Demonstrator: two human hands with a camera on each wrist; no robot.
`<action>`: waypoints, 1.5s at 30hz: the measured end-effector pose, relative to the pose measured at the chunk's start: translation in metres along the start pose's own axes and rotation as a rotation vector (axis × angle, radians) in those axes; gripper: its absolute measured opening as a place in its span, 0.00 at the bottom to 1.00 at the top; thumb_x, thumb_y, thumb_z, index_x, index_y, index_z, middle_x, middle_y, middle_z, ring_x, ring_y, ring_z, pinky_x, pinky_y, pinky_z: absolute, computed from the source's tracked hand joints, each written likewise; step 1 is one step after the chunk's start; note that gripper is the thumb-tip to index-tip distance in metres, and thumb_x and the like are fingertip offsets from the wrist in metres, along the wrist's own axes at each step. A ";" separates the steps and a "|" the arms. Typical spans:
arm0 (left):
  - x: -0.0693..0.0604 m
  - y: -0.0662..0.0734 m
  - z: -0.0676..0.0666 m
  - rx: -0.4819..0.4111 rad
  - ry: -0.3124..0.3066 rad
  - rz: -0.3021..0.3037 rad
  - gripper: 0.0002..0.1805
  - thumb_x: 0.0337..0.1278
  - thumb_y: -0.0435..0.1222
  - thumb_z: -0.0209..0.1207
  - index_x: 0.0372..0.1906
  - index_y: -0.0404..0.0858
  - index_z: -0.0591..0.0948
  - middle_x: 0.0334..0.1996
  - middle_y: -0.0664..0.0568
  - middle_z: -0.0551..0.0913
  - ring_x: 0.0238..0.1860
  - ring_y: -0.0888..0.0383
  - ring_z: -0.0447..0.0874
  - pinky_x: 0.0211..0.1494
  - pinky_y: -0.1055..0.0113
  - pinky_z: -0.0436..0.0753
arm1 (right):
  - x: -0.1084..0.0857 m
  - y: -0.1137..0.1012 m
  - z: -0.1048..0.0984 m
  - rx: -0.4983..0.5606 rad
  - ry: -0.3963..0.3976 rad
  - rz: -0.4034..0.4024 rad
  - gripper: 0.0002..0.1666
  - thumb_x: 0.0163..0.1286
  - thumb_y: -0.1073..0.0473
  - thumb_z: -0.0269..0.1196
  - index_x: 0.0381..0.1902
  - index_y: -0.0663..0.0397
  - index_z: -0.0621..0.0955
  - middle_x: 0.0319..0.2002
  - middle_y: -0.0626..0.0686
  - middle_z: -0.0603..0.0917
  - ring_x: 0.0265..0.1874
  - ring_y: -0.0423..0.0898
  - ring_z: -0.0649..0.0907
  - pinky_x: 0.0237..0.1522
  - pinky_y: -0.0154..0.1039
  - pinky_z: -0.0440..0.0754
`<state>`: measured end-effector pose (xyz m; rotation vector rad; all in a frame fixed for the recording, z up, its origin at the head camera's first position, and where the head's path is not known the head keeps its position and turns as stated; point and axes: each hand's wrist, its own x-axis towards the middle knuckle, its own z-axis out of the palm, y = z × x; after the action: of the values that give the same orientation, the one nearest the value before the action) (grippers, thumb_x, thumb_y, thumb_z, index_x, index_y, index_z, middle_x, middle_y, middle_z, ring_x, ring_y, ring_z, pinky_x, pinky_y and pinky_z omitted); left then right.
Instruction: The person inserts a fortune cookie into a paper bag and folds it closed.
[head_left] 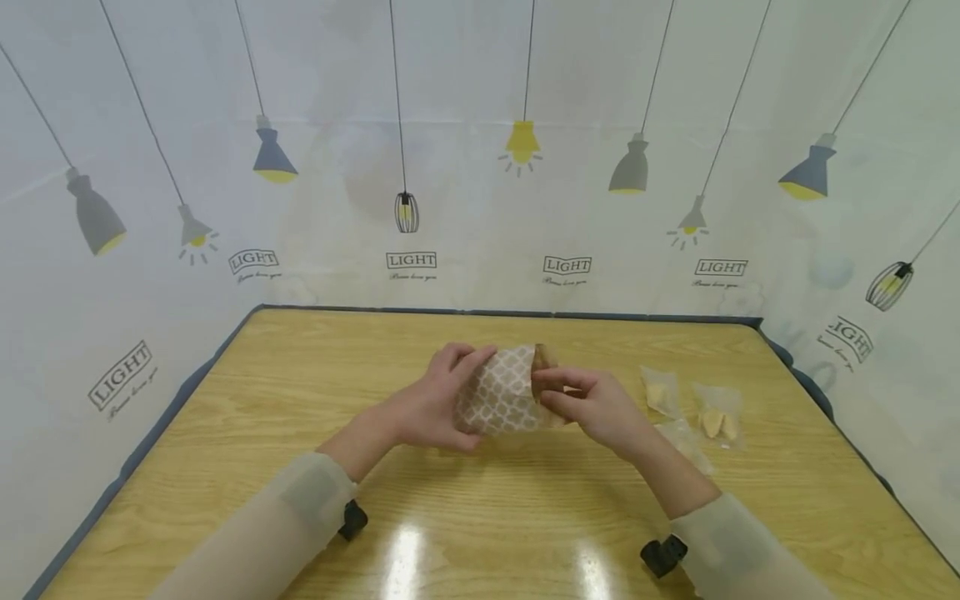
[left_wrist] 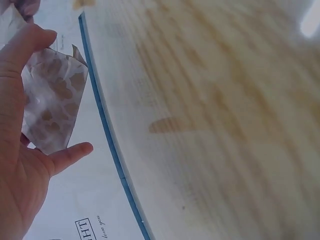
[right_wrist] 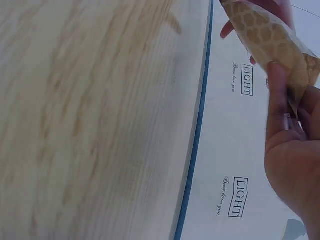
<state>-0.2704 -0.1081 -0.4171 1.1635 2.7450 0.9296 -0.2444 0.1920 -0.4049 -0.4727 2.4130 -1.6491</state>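
A small paper bag with a white lattice pattern on brown is held above the table, tilted sideways with its mouth to the right. My left hand grips its closed end, thumb below and fingers above. At the bag's mouth, my right hand pinches the edge. The right wrist view shows the right thumb against the outside of the bag, the other fingers partly hidden at the opening. In the left wrist view the bag shows between thumb and fingers. Its contents are hidden.
Right of my right hand, clear packets lie on the wooden table: one packet behind, another packet with a fortune cookie, and a third packet partly behind the forearm. A lamp-printed curtain encloses the table.
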 end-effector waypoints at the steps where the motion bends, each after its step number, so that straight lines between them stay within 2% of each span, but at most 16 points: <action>1: 0.000 0.000 0.000 -0.003 0.000 0.002 0.72 0.41 0.41 0.84 0.90 0.48 0.50 0.77 0.37 0.56 0.76 0.41 0.62 0.78 0.41 0.78 | 0.000 0.000 0.000 0.004 0.011 -0.004 0.24 0.83 0.58 0.64 0.72 0.59 0.83 0.73 0.65 0.82 0.69 0.63 0.84 0.51 0.38 0.92; 5: 0.000 -0.001 0.000 -0.015 -0.003 -0.008 0.71 0.41 0.40 0.83 0.90 0.50 0.51 0.78 0.38 0.56 0.77 0.40 0.61 0.79 0.40 0.76 | 0.001 0.000 0.001 0.052 0.067 0.013 0.24 0.83 0.61 0.64 0.72 0.61 0.82 0.71 0.67 0.82 0.62 0.57 0.88 0.49 0.39 0.94; 11: 0.001 -0.003 0.003 -0.017 -0.001 -0.029 0.75 0.39 0.44 0.87 0.90 0.50 0.50 0.84 0.39 0.51 0.83 0.39 0.56 0.81 0.37 0.73 | 0.002 0.000 0.002 0.088 0.076 0.042 0.25 0.83 0.59 0.65 0.72 0.61 0.82 0.71 0.65 0.83 0.52 0.42 0.91 0.47 0.36 0.93; 15: 0.002 -0.005 0.003 -0.012 0.036 -0.011 0.71 0.41 0.40 0.86 0.89 0.50 0.54 0.82 0.39 0.55 0.81 0.39 0.58 0.80 0.37 0.74 | 0.002 0.000 0.003 0.122 0.073 0.041 0.25 0.83 0.62 0.63 0.73 0.65 0.80 0.72 0.68 0.81 0.54 0.42 0.91 0.49 0.39 0.94; 18: 0.001 -0.007 0.000 -0.045 0.065 -0.013 0.67 0.41 0.36 0.85 0.87 0.49 0.58 0.78 0.41 0.59 0.77 0.41 0.63 0.79 0.38 0.76 | 0.002 0.000 0.001 0.129 0.077 0.029 0.24 0.83 0.66 0.62 0.72 0.69 0.80 0.72 0.71 0.80 0.55 0.43 0.91 0.51 0.41 0.94; 25: -0.002 -0.009 -0.003 -0.128 0.063 -0.039 0.65 0.42 0.36 0.86 0.87 0.52 0.61 0.77 0.43 0.62 0.75 0.43 0.66 0.79 0.39 0.75 | 0.001 -0.001 0.002 0.136 0.081 0.035 0.22 0.82 0.66 0.62 0.69 0.70 0.82 0.71 0.70 0.81 0.55 0.45 0.91 0.50 0.42 0.94; 29: -0.002 -0.009 -0.002 -0.140 0.069 -0.038 0.65 0.42 0.36 0.86 0.87 0.52 0.62 0.77 0.43 0.62 0.75 0.43 0.66 0.79 0.38 0.76 | 0.001 -0.003 0.006 0.170 0.074 0.066 0.23 0.86 0.57 0.61 0.67 0.69 0.83 0.70 0.68 0.82 0.57 0.49 0.89 0.50 0.46 0.95; 34: 0.001 -0.007 0.001 -0.106 0.053 -0.020 0.65 0.43 0.36 0.85 0.87 0.49 0.61 0.77 0.42 0.61 0.76 0.43 0.64 0.79 0.39 0.76 | 0.002 -0.008 0.010 0.224 0.062 0.120 0.36 0.88 0.39 0.55 0.67 0.67 0.82 0.70 0.64 0.80 0.58 0.50 0.86 0.56 0.50 0.93; 37: 0.003 -0.007 0.003 -0.084 0.033 -0.007 0.64 0.43 0.36 0.85 0.87 0.45 0.61 0.77 0.41 0.60 0.76 0.42 0.62 0.79 0.41 0.76 | 0.002 -0.012 0.011 0.229 0.070 0.144 0.34 0.85 0.38 0.59 0.67 0.64 0.83 0.68 0.62 0.82 0.56 0.48 0.86 0.57 0.45 0.91; 41: 0.004 -0.008 0.006 -0.060 0.010 0.017 0.64 0.44 0.36 0.85 0.87 0.42 0.60 0.77 0.40 0.60 0.76 0.43 0.62 0.79 0.42 0.76 | 0.003 -0.015 0.012 0.247 0.095 0.181 0.27 0.83 0.42 0.64 0.61 0.60 0.86 0.61 0.57 0.84 0.51 0.47 0.86 0.53 0.40 0.87; 45: 0.005 -0.010 0.007 -0.065 -0.001 0.016 0.65 0.44 0.36 0.84 0.87 0.44 0.59 0.77 0.40 0.60 0.75 0.43 0.63 0.79 0.42 0.76 | 0.003 -0.017 0.011 0.259 0.087 0.195 0.29 0.83 0.41 0.64 0.64 0.58 0.86 0.69 0.56 0.82 0.57 0.45 0.84 0.58 0.38 0.86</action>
<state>-0.2784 -0.1064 -0.4270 1.1771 2.6870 1.0112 -0.2412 0.1752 -0.3932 -0.1229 2.1765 -1.8893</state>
